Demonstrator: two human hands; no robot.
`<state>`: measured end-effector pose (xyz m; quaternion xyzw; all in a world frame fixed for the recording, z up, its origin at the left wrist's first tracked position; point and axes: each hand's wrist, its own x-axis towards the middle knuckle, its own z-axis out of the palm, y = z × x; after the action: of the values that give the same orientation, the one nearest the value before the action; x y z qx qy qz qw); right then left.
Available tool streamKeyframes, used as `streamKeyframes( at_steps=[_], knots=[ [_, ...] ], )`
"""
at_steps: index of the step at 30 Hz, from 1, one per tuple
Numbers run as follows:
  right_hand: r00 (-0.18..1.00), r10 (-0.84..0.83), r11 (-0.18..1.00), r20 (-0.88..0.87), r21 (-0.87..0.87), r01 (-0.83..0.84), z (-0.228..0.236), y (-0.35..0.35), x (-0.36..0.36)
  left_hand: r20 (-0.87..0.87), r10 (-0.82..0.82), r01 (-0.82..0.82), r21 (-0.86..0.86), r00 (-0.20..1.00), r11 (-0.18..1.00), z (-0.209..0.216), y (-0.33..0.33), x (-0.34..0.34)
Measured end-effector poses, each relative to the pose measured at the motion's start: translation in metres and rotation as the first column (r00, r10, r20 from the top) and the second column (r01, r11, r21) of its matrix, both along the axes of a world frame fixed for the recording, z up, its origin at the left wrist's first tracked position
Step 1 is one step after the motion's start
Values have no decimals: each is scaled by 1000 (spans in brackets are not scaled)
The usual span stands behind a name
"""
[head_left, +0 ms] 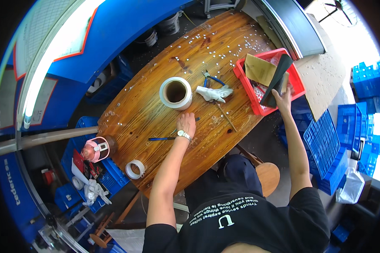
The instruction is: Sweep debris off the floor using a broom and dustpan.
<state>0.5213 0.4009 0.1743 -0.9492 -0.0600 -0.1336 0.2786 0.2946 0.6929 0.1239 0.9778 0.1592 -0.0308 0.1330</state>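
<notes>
My right hand (284, 99) is at the near right edge of a red plastic basket (262, 110), its fingers closed on a dark, curved sheet (277, 80). Inside the basket lie a tan sheet (259, 69) and small white and red bits. My left hand (185, 123) rests low on the wooden table (223, 139), just in front of a large white tape roll (185, 102). Its fingers are bent down; a small dark end pokes out beside them, the rest hidden. A dark blue pen-like stick (161, 138) lies left of my watch-wearing wrist.
Blue-handled pliers (213, 79), a white glove (214, 93) and a thin stick (226, 117) lie mid-table. Small white bits cover the far end. A smaller tape roll (135, 169) and pink-lidded jar (98, 149) sit left. Blue crates (322, 137) stand right, beside a stool (267, 179).
</notes>
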Motion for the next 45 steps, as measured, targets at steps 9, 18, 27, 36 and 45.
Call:
streamKeyframes(
  at_steps=[9, 18, 27, 36, 45],
  knots=[
    [531, 807, 587, -259, 254, -769, 17, 120, -154, 99, -47, 62, -153, 994, 986, -4, -23, -24],
    [-7, 857, 244, -516, 417, -875, 24, 171, -265, 448, 442, -287, -374, 777, 882, 118, -16, -260],
    [-30, 739, 80, -672, 133, -988, 11, 217, -368, 589, 525, -556, -148, 615, 818, 79, 188, -387],
    [175, 699, 333, -694, 100, -937, 12, 224, -415, 597, 363, -383, -98, 715, 918, 43, 289, -385],
    [517, 569, 616, -640, -86, -783, 4, 231, -367, -29, 971, -951, 195, 237, 238, 22, 331, -401]
  ],
)
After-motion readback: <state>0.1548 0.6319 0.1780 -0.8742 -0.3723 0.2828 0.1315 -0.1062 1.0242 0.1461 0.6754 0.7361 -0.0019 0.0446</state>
